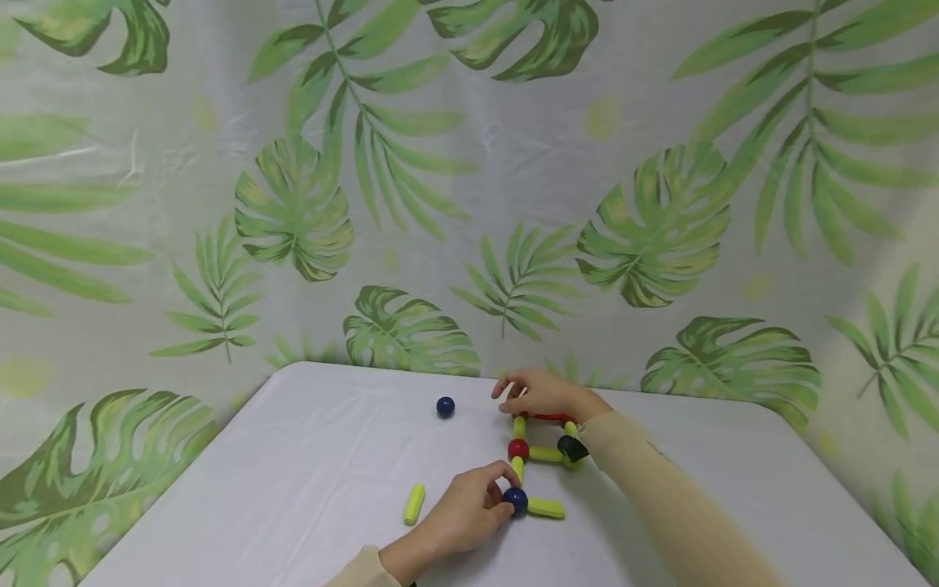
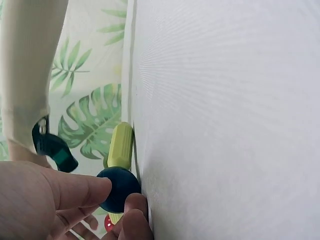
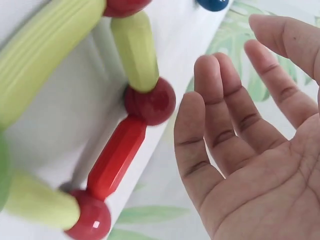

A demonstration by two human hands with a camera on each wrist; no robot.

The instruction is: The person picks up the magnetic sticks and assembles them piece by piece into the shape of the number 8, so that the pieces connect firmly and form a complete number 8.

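My left hand (image 1: 469,509) pinches a dark blue ball (image 1: 517,501) between thumb and fingers at the near corner of a stick-and-ball frame. From this ball a yellow-green stick (image 1: 546,509) points right, and another runs back to a red ball (image 1: 517,449). My right hand (image 1: 543,391) hovers over the frame's far end, fingers apart and holding nothing. In the right wrist view, a red stick (image 3: 117,157) joins two red balls (image 3: 152,101) beside that hand, and yellow-green sticks (image 3: 135,52) lead off from them. A green ball (image 1: 572,463) is partly hidden by the right wrist's dark strap.
A loose blue ball (image 1: 445,407) lies toward the back of the white table (image 1: 330,456). Left of my left hand lies a loose yellow-green stick (image 1: 414,505). A leaf-patterned curtain (image 1: 513,204) hangs behind the table's far edge.
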